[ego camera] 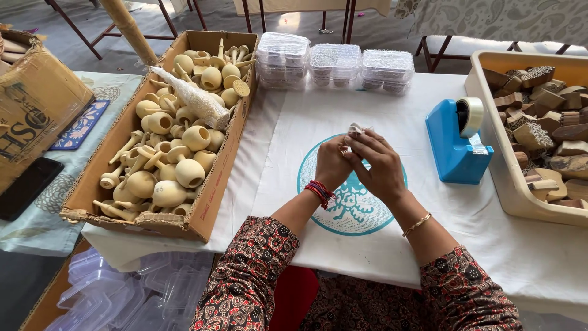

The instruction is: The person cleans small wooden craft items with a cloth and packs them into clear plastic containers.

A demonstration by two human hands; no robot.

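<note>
Small white wrapped piece (356, 130) is pinched by both hands, left hand (331, 164) and right hand (381, 167), mid-worktop; I'd keep fingers tight and the wrap snug.

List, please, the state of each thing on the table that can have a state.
Left hand: closed on small white piece.
Right hand: closed on the same piece.
Cardboard box: open, full of wooden knobs.
Clear boxes: stacked, lids on.
Tape dispenser: upright, roll loaded.
Beige tray: holds carved wooden blocks.
</note>
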